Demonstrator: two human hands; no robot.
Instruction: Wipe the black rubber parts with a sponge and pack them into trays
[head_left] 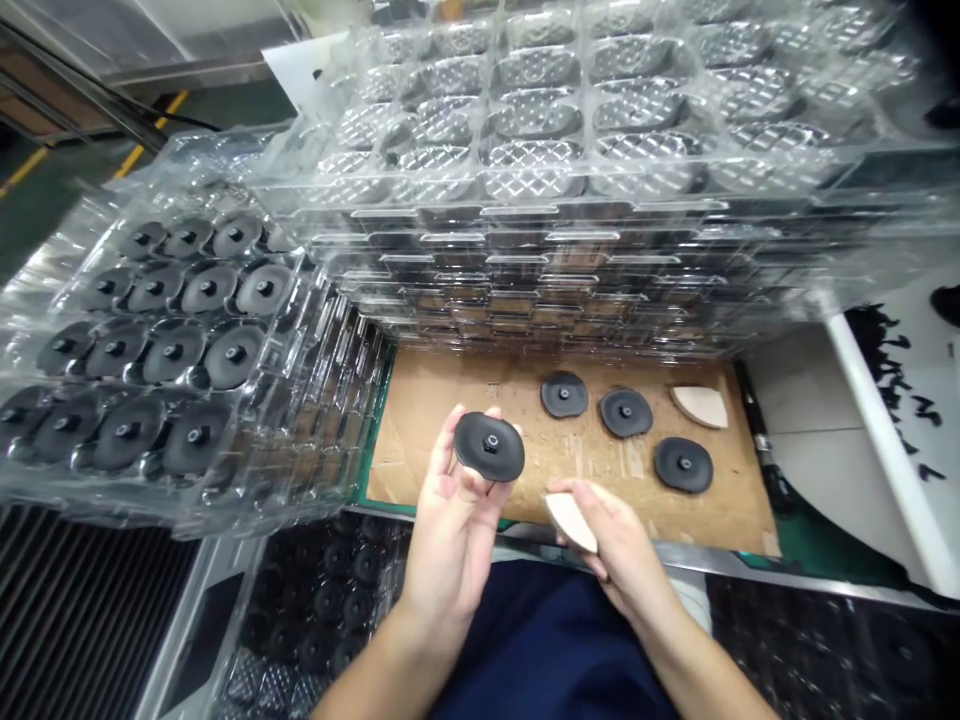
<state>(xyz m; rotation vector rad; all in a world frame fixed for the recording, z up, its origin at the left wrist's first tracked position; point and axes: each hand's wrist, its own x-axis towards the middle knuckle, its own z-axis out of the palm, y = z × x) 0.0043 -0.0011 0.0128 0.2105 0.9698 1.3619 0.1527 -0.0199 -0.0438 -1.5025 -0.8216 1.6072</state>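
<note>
My left hand (454,525) grips a black oval disc (506,462) by its edges, with the small raised hub on its face turned up. Closed around a cream, curved, wedge-shaped pad (571,522) is my right hand (619,540), lower and to the right of the disc, not touching it. Beyond my hands, a black disc (564,395), a second disc (626,412) and a third disc (683,465) lie hub up on a cardboard sheet (420,395). Another cream pad (700,406) rests at the sheet's right side.
Tall stacks of clear plastic trays (525,215) stand along the back. To the left, a tray stack (292,330) has black discs in its top pockets. A white bin (892,440) with small black parts is at right. More trays of discs (322,600) sit below the table edge.
</note>
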